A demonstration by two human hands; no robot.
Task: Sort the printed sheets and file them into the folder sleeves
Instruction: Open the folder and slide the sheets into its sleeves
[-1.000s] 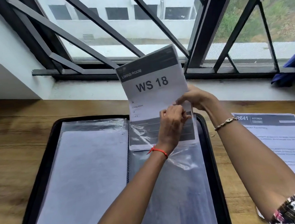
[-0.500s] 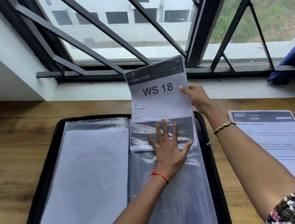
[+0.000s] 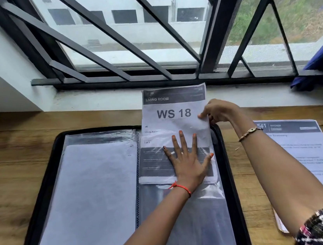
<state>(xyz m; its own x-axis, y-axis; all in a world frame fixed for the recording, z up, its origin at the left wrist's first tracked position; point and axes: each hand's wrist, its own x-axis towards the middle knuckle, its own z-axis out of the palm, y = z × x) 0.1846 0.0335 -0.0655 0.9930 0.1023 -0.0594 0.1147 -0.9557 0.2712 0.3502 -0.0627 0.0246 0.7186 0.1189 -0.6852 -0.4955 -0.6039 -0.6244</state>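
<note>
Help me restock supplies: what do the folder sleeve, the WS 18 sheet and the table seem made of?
Folder sleeve: clear glossy plastic film, judging by glare and wrinkles. WS 18 sheet: matte white paper, printed, lightly creased. Table: wood or wood-look laminate; grain shows.

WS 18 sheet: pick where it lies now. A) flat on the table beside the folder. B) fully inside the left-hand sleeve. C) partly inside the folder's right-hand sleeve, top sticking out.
C: the WS 18 sheet has its lower part under the clear right-hand sleeve, pressed flat by the left hand, while the right hand pinches its uncovered upper right edge.
</note>
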